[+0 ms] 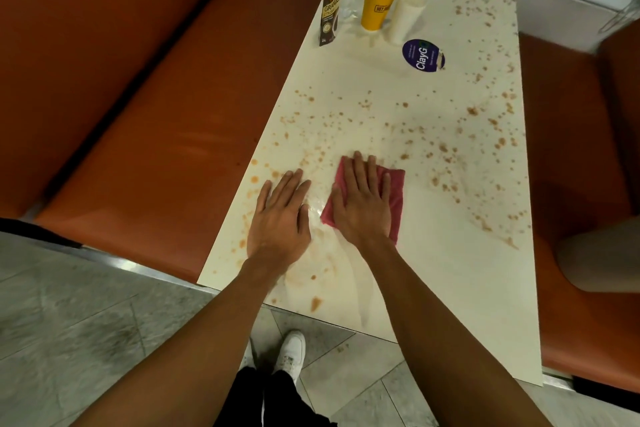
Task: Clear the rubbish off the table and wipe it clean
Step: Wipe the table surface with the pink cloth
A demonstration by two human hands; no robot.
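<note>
Left hand [280,218] spread flat, right hand [363,206] pressing red cloth [396,184], ClayGo sticker [423,55] beyond

The table [450,270] has a smooth pale top, glossy-wet beside the cloth [396,187], a soft red fabric. Left of the table, the bench [156,149] shows smooth orange leather-like upholstery with slight sheen.
</note>
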